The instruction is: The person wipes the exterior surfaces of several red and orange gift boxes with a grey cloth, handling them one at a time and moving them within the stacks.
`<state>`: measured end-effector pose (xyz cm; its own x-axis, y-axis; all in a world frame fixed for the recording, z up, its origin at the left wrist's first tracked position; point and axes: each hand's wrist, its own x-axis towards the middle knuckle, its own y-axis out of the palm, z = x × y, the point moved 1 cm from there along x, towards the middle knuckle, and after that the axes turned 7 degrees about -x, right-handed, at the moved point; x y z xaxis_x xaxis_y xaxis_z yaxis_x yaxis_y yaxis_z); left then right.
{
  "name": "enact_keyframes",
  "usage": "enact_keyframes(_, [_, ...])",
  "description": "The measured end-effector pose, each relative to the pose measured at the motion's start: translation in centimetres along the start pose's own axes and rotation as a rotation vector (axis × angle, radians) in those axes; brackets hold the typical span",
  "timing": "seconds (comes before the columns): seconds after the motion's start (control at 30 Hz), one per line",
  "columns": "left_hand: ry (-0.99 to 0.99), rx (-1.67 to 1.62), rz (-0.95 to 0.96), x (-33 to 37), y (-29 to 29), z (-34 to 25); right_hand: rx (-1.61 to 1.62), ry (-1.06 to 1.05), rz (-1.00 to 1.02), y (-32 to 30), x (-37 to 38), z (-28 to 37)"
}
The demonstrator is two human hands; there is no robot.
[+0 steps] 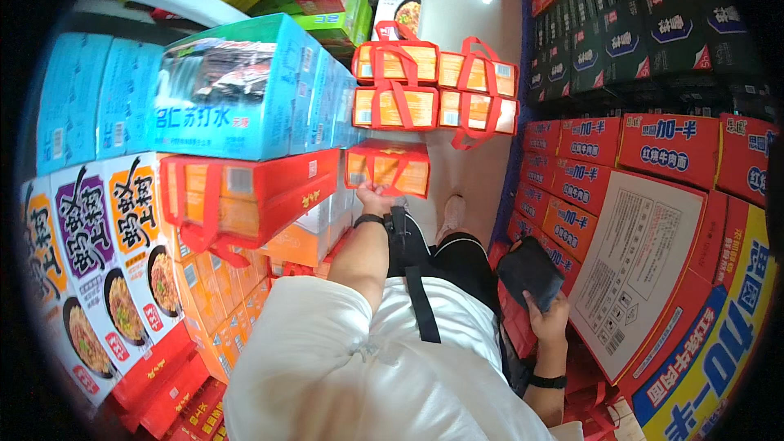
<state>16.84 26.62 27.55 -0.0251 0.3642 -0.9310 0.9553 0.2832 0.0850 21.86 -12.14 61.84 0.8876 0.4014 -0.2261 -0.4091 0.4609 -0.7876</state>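
My left hand [376,198] is closed at the near edge of a red carry bag [419,175] with orange boxes inside, its fingers around the red strap. This bag stands beside a stack of blue cartons. Off to the right, my right hand [549,316] grips a folded dark cloth [529,269] that hangs over the fingers. Just beyond the left hand, several similar red bags [396,108] sit grouped on the floor with their strap handles up. Another red bag [286,196] lies on the stack to the left.
Blue cartons [224,98] and white noodle boxes [106,269] are piled at the left. Red cartons [670,143] and dark green cartons [629,41] line the right side. Between them runs a narrow pale floor aisle [482,16]. My shoe [454,212] is below the bags.
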Motion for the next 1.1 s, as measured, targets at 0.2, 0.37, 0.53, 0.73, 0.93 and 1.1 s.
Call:
enact_keyframes(0.2, [-0.121, -0.126, -0.099, -5.1, -4.9, -1.3, 0.015, -0.156, 0.087, 0.0, 0.6, -0.7])
enact_keyframes(0.37, [-0.086, -0.377, -0.127, -13.9, -10.8, -3.4, -0.053, -0.415, 0.205, -0.1, 3.8, 1.1])
enact_keyframes(0.53, [-0.048, -0.372, -0.025, -23.3, -18.5, -7.4, -0.081, -0.509, 0.250, -0.8, 5.8, 4.2])
enact_keyframes(0.73, [-0.071, -0.469, 0.025, -35.2, -23.8, -15.7, -0.102, -0.632, 0.286, 2.3, 4.0, 6.1])
enact_keyframes(0.93, [-0.029, -0.484, 0.251, -37.7, -29.9, -22.2, -0.298, -0.841, 0.467, 6.8, 0.7, 12.7])
enact_keyframes(1.1, [-0.145, -0.503, 0.186, -38.5, -31.3, -24.2, -0.226, -0.905, 0.401, 8.7, -2.8, 19.4])
